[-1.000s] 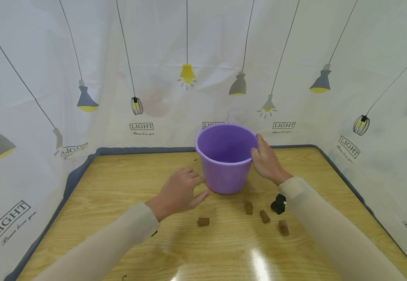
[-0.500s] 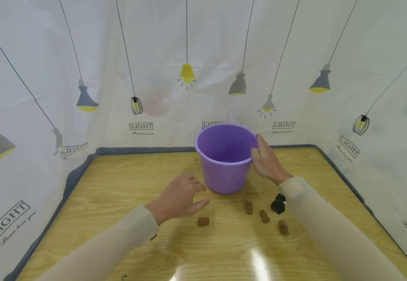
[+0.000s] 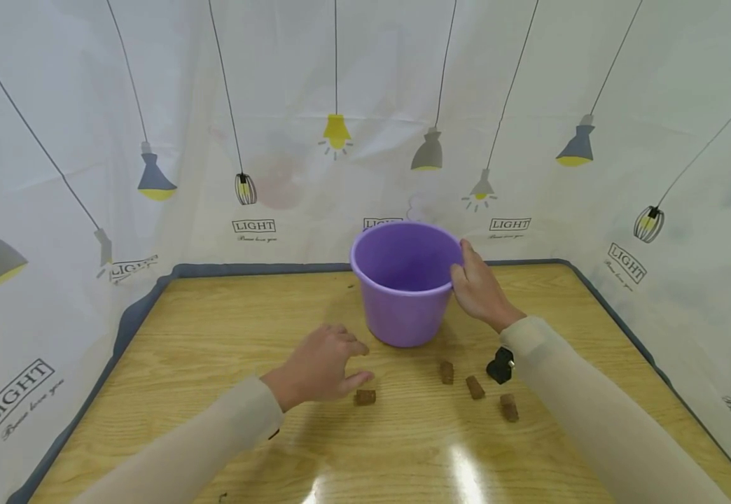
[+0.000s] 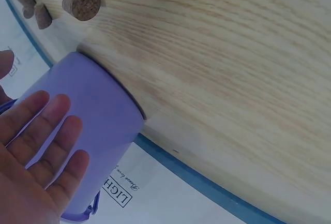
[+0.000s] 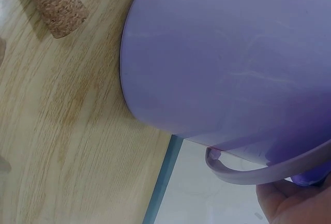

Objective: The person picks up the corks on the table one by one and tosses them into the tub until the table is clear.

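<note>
A purple plastic bucket point(image 3: 406, 318) stands upright toward the back of the wooden table. My right hand point(image 3: 480, 287) grips its rim on the right side, thumb toward the inside; in the right wrist view the purple handle point(image 5: 274, 172) passes close to the fingers. My left hand point(image 3: 320, 365) hovers left of the bucket with nothing in it, and the left wrist view shows its fingers point(image 4: 62, 131) spread and nearly straight. Just beyond its thumb lies a brown cork point(image 3: 365, 397). Another cork point(image 3: 446, 372) lies in front of the bucket.
Two more corks, one point(image 3: 475, 387) and a second point(image 3: 509, 407), lie near the right forearm. A small black object point(image 3: 500, 365) shows beside the right cuff. White lamp-printed fabric point(image 3: 290, 140) with a dark blue border point(image 3: 265, 269) encloses the table.
My left hand has moved down and slightly left, away from the bucket's side and nearer the single cork. The right hand and bucket have stayed in place.
</note>
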